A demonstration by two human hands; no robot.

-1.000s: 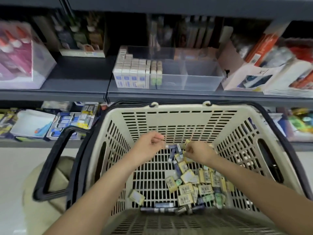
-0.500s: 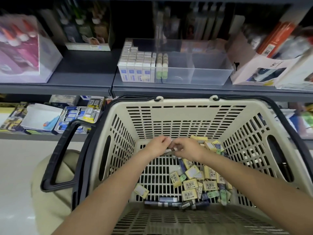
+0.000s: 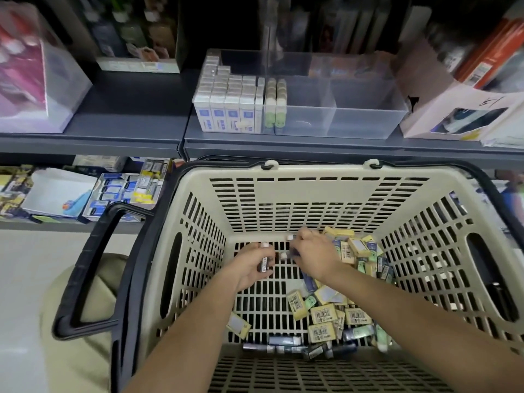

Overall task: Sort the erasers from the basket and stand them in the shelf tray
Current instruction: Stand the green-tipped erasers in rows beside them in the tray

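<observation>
Left hand [image 3: 251, 266] is gripping a dark-sleeved eraser [image 3: 263, 263] low inside the basket [image 3: 312, 177], while the right hand [image 3: 314, 256] is pinching white-tipped erasers [image 3: 289, 237] just beside it. Gathering one kind seems underway; next, the bundle is needing a lift to the shelf tray [image 3: 365, 120], set upright.

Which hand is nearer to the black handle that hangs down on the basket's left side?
Left. The left hand, gripping a dark eraser, is inside the basket on the side of the black handle; the right hand lies further right, beyond it.
</observation>
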